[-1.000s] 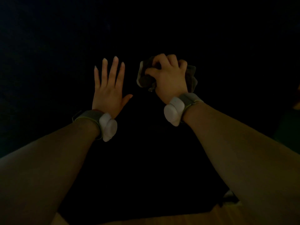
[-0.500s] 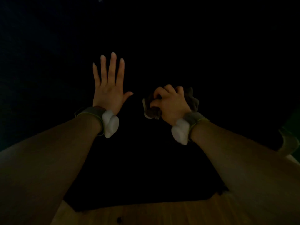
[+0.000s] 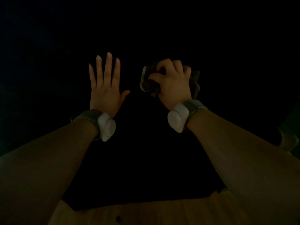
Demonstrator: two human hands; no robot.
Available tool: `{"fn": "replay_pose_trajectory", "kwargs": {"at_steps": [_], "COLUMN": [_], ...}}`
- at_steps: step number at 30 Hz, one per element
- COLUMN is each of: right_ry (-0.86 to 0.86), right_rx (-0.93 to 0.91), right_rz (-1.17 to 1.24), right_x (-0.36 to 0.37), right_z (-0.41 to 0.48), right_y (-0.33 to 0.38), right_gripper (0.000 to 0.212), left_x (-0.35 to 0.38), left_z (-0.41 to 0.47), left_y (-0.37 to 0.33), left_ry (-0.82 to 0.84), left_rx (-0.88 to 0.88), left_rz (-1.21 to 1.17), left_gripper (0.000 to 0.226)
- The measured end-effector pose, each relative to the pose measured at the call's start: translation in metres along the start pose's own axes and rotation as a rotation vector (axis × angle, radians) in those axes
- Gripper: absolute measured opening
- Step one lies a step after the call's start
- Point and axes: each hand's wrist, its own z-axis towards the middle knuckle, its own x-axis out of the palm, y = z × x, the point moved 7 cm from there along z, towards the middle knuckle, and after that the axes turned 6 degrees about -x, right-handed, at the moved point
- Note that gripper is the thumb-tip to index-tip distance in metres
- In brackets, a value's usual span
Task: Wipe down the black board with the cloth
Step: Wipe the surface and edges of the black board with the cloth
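"Black board (image 3: 146,159) fills nearly your whole view, its near edge over the wooden surface (image 3: 154,215)."

"Both your forearms reach up across it. Your left hand (image 3: 105,90) lies open against it, fingers straight, thumb out."

"Your right hand (image 3: 173,83), just beside but apart, is fisted tight round the bunched cloth (image 3: 150,86), held to the board's upper middle."

"You wear a wristband (image 3: 87,116) on each wrist."

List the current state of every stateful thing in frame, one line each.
left hand: open, fingers straight, palm toward the black board; holds nothing.
right hand: fingers curled round the cloth, gripping it.
cloth: bunched up in the right hand, over the board.
black board: too dark to tell clean from dirty.
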Motion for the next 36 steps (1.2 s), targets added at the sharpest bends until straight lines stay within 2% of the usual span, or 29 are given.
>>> {"fn": "replay_pose_trajectory", "kwargs": {"at_steps": [3,9,13,16,18,22,25,31,36], "right_ry": [-0.03,0.074,-0.003,0.185,0.237,0.073,0.024,-0.253,-0.136], "right_rx": [-0.014,-0.01,-0.017,-0.078,-0.1,-0.116,-0.127,0.017,0.118], "right_rz": [0.012,0.055,0.105,0.133,0.163,0.203,0.233,0.133,0.093], "right_x": [0.012,0.049,0.052,0.08,0.086,0.064,0.048,-0.002,0.027], "right_z": [-0.01,-0.042,-0.053,-0.073,-0.085,-0.085,-0.077,-0.043,-0.044], "right_y": [0.004,0.014,0.018,0.022,0.026,0.025,0.021,-0.003,0.0], "right_gripper": [0.021,0.022,0.019,0.024,0.023,0.02,0.023,0.022,0.025], "left_x": [0.006,0.022,0.028,0.029,0.031,0.032,0.034,0.036,0.036], "left_z": [-0.014,-0.046,-0.044,-0.044,-0.043,-0.043,-0.043,-0.044,-0.044], "left_y": [-0.005,-0.011,-0.011,-0.01,-0.009,-0.008,-0.008,-0.007,-0.008], "left_ry": [0.045,0.102,0.103,0.105,0.116,0.111,0.094,0.096,0.09], "left_rx": [-0.027,-0.019,-0.033,-0.031,-0.025,-0.023,-0.03,-0.048,-0.046], "left_rz": [-0.037,-0.037,-0.005,0.008,0.009,0.015,0.001,0.004,0.016], "left_gripper": [0.088,0.094,0.097,0.098,0.099,0.1,0.099,0.094,0.094]}}
